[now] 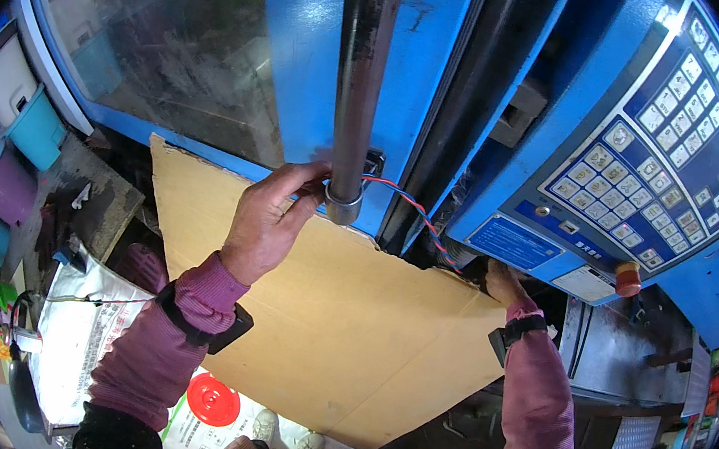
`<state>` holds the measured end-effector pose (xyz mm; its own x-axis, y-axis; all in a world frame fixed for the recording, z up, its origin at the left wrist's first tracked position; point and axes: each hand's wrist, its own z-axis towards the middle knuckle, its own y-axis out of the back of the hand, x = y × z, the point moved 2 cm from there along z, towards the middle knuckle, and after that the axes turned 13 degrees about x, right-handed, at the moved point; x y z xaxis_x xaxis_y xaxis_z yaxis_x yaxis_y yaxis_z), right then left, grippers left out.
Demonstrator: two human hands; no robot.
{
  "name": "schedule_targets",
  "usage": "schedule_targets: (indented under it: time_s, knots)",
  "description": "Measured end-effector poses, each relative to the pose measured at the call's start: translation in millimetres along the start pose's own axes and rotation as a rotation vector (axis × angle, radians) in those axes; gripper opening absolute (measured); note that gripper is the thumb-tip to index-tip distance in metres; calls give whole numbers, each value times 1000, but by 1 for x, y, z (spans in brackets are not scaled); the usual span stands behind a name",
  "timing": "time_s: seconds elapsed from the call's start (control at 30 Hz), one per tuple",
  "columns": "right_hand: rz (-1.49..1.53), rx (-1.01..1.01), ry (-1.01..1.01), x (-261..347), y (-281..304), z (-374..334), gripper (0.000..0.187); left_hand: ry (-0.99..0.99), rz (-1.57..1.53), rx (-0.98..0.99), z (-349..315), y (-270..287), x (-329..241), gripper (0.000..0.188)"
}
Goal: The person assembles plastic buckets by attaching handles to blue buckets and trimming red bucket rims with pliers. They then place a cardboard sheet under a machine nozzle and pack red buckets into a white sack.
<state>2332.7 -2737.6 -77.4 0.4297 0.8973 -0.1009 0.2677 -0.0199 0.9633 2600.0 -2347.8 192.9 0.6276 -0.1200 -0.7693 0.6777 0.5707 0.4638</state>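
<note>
My left hand [265,222] is at the lower end of a dark upright bar handle [360,90] on the blue machine door [307,30]. Its thumb and forefinger curl against the bar just above the rounded end; the fingertips are partly hidden behind it. A twisted red and blue wire [416,204] runs from behind the bar rightward toward my other hand. My right hand [505,283] reaches in under the control panel [625,185], next to the wire's far end. Shadow and the machine's edge hide its fingers.
A large cardboard sheet [313,309] leans below the door, between my forearms. To the left, coloured bins [37,127] and a white sack [77,333] stand by a worktop [79,204]. A red knob [628,280] juts from the panel. A red lid [213,400] lies near my feet.
</note>
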Motion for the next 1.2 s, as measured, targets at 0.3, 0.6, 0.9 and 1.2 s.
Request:
schedule_targets:
  time_s: [0.3, 0.6, 0.9, 1.2]
  knots:
    - [-312, -121, 21, -20, -41, 22, 27, -16, 24, -51, -4, -3, 3, 34]
    - [226, -132, 14, 24, 102, -48, 30, -11, 119, -81, -11, 6, 2, 37]
    - [521, -136, -15, 73, 120, -103, 41, 134, 91, -41, -24, 7, 12, 26]
    - [260, -235, -119, 149, 168, -189, 37, -16, 326, -67, -6, 15, -7, 19]
